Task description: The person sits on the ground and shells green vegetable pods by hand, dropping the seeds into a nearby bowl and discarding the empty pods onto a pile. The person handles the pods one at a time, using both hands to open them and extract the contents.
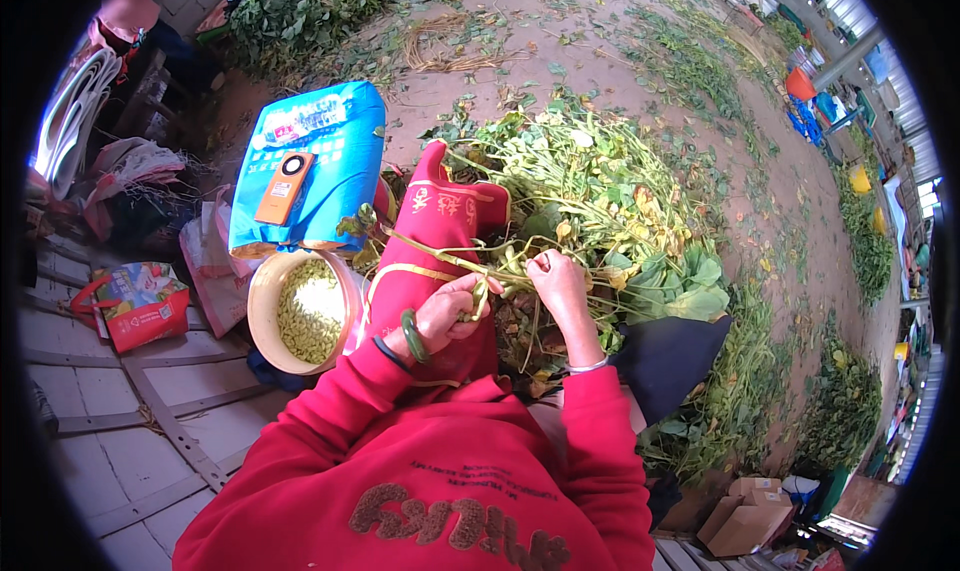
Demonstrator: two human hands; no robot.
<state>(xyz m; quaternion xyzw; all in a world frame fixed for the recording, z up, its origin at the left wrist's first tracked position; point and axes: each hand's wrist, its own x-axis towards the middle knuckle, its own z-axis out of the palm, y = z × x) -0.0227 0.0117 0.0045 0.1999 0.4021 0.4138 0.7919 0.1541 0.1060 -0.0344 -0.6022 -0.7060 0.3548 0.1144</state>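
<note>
My left hand (454, 308), with a green bangle at its wrist, is closed around a few green bean pods (480, 297). A stripped plant stalk (427, 250) runs over my lap, just above the left hand and on towards the right one. My right hand (553, 271) has its fingertips pinched together beside pods and thin stems; whether it grips one is not clear. Left of my lap, a pale round bucket (262, 312) holds shelled green beans (304, 338). A big heap of podded bean plants (600, 173) lies beyond and to the right of my hands.
A blue package (352, 143) with an orange phone (285, 188) on it stands behind the bucket. A red printed bag (154, 323) is at the left. More leafy plants (315, 16) lie at the back. Cardboard boxes (742, 518) sit at the lower right. Another person (127, 16) is at the upper left.
</note>
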